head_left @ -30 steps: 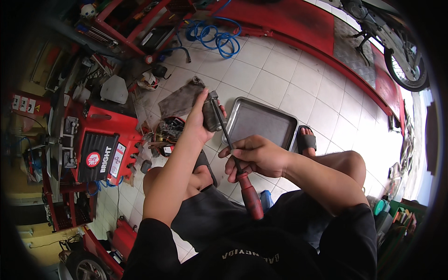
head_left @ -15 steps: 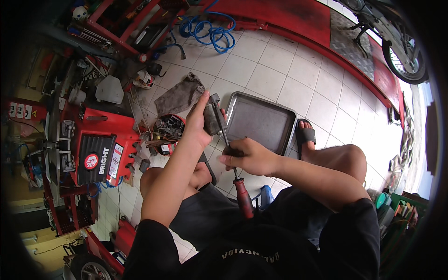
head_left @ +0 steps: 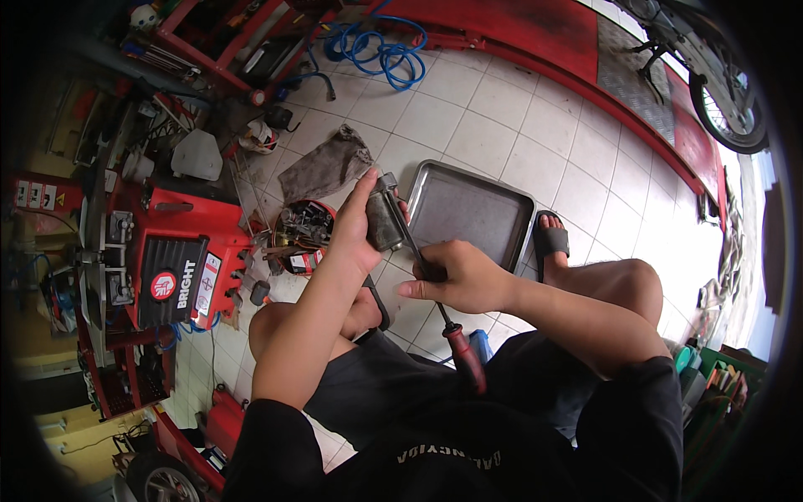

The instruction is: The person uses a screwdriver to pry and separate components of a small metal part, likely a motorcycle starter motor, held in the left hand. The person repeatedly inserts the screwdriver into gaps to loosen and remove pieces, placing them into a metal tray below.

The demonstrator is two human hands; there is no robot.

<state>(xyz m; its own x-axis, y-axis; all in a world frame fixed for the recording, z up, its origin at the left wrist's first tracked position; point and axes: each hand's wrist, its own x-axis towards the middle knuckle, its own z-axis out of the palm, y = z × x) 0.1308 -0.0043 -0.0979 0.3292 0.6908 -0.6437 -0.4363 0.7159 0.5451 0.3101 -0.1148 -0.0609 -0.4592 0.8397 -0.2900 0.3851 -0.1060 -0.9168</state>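
Above the tiled floor [head_left: 479, 131], the left hand [head_left: 353, 222] is wrapped around a dark metal cylinder [head_left: 386, 222]; by its shaft, a red-handled screwdriver [head_left: 465, 357] is gripped in the right hand [head_left: 462, 274], the far end brought alongside the cylinder. Beyond, a metal tray [head_left: 477, 217] is set down.

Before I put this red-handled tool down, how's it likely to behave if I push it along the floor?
The red-handled tool will probably stay stiff, since its long, thin shaft looks straight. It may feel handle-heavy and swing round, as the handle is much thicker than the shaft. It could also roll a little, because the handle looks rounded.
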